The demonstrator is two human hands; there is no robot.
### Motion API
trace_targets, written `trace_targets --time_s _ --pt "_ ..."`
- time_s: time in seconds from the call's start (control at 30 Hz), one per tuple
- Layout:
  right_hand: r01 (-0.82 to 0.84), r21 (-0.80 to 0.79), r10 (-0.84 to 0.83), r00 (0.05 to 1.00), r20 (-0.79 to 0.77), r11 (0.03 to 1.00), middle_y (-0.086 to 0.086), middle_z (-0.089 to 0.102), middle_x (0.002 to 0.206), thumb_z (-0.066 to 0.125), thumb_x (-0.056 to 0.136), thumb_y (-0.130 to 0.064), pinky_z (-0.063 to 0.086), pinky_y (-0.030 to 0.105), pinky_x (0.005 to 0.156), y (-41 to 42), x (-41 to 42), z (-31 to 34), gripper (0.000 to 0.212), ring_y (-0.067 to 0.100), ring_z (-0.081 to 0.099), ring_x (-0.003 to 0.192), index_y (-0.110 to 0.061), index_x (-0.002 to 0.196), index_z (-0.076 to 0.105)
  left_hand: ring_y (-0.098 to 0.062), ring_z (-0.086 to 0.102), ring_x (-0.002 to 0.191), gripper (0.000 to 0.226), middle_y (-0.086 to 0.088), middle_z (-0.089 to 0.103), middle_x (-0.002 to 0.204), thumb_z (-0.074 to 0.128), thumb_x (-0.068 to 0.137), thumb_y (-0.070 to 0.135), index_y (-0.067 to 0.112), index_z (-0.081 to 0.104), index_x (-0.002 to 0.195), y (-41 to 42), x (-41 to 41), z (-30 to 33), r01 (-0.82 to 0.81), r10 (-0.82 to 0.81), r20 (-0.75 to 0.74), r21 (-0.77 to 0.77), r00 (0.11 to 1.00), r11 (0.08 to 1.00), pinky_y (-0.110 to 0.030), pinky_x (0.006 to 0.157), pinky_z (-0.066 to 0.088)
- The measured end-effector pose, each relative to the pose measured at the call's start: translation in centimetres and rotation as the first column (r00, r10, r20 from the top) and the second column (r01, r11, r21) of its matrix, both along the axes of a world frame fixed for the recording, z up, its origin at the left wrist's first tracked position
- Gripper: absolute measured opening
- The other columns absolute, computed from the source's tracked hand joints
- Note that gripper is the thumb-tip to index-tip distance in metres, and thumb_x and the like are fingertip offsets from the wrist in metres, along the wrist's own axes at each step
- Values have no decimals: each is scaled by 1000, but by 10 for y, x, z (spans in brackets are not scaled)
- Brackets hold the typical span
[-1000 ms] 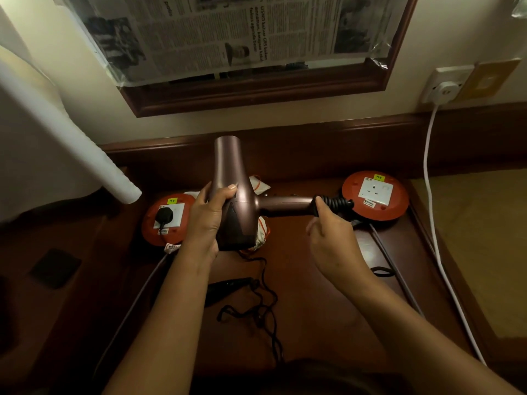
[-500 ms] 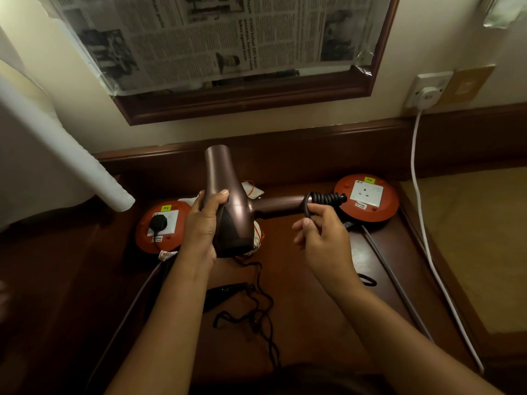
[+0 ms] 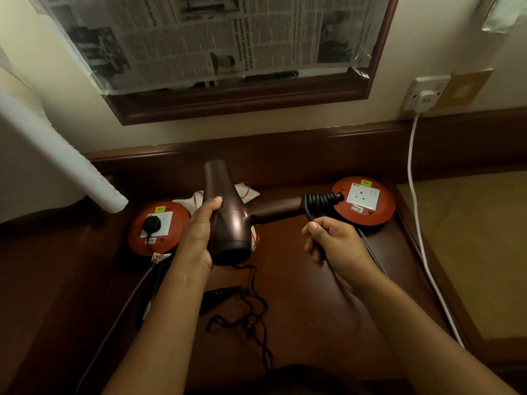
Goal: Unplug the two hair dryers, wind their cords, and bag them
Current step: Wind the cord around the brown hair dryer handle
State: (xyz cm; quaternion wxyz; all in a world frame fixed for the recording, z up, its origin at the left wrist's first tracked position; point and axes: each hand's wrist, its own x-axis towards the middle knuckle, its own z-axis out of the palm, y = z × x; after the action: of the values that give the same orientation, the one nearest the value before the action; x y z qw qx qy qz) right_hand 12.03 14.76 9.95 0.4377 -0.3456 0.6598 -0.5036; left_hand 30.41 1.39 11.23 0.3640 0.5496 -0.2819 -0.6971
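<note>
The dark wooden desk (image 3: 299, 303) fills the lower half of the frame. Above it, in the upper centre, a wooden frame (image 3: 245, 101) is covered with newspaper (image 3: 199, 38). A white roll (image 3: 57, 146) slants in from the upper left.

The bronze dryer (image 3: 228, 218) is held above the centre of the desk, with its barrel pointing toward the wall and its handle extending to the right. The barrel is grasped by the left hand (image 3: 199, 238), whose fingers (image 3: 212, 203) are curled round it. Several turns of black cord (image 3: 320, 202) are wound on the end of the handle. The free length of that cord is pinched by the right hand (image 3: 333, 243), right of centre, with the fingers clenched round it just below the coil.

Two round orange reels are set on the desk. The left reel (image 3: 158, 226) carries a socket with a black plug (image 3: 151, 223) inserted. The right reel (image 3: 368, 201) carries a white socket (image 3: 363, 196) with nothing inserted.

A second black appliance (image 3: 219, 295) lies on the desk at lower centre, beside a loose tangle of thin black wire (image 3: 251, 317); its type cannot be told. A white cable (image 3: 419, 223) runs down the right of the frame from a wall plug (image 3: 425, 101). White bags (image 3: 245, 192) lie behind the dryer.
</note>
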Motion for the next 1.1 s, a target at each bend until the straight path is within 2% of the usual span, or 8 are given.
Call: trace_targets --time_s 0.2,0.5,0.6,0.7,0.8,0.93,1.0,1.1 --pt "-3 -69 4 1000 17 998 3 54 63 41 100 -32 40 29 50 -1 -6 -16 30 15 47 52 -14 86 59 -21 66 47 30 -6 70 60 64 85 32 8 61 102 3 -10 9 26 -19 -114 61 993 998 -29 40 51" --pt "29 -128 -13 992 122 991 -1 45 59 38 99 -30 32 28 50 -11 -13 -50 33 12 38 49 -7 87 59 -20 66 48 27 -7 70 62 62 87 35 9 62 94 1 -9 20 107 -100 -126 46 987 993 -28 42 54" --pt "-39 -132 43 999 29 990 0 44 62 38 97 -38 31 25 48 -19 -19 -52 37 11 37 50 -8 85 55 -22 67 50 30 -8 71 65 63 87 34 9 60 101 3 -8 17 125 -117 -133 52 984 991 -29 42 53" --pt "-122 -146 86 969 -232 982 3 40 63 38 98 -35 28 22 46 -26 -29 -51 33 9 35 49 -10 82 52 -22 68 53 33 -8 72 69 63 86 35 8 60 106 1 -7 18 157 -149 -136 51 979 986 -29 45 55" --pt "-160 -74 110 887 -448 984 1 42 64 40 100 -26 30 16 45 -35 -42 -51 27 4 39 47 -12 81 54 -21 68 52 31 -9 71 67 61 88 35 8 59 102 -3 -6 20 175 -167 -134 47 977 983 -29 45 55" --pt "-144 104 171 926 -336 984 -5 54 67 38 100 -9 35 9 46 -51 -57 -38 29 -6 49 48 -19 77 51 -20 69 56 29 -7 72 70 62 87 36 9 61 99 -9 -1 21 216 -213 -95 20 972 976 -27 51 57" --pt "-116 246 176 954 -243 962 -8 44 64 40 100 -16 31 11 49 -55 -67 -30 34 6 49 61 -27 68 37 -19 69 57 27 -6 72 70 61 87 34 9 62 97 -11 1 22 246 -245 -77 1 966 969 -26 50 57" --pt "-234 448 412 838 -356 863 -9 45 75 51 96 -12 41 11 51 -53 -87 -10 29 -1 56 65 -29 73 43 -18 70 58 25 -5 73 71 61 87 33 11 62 98 -13 5 25 310 -311 -13 -28 950 950 -25 50 56"
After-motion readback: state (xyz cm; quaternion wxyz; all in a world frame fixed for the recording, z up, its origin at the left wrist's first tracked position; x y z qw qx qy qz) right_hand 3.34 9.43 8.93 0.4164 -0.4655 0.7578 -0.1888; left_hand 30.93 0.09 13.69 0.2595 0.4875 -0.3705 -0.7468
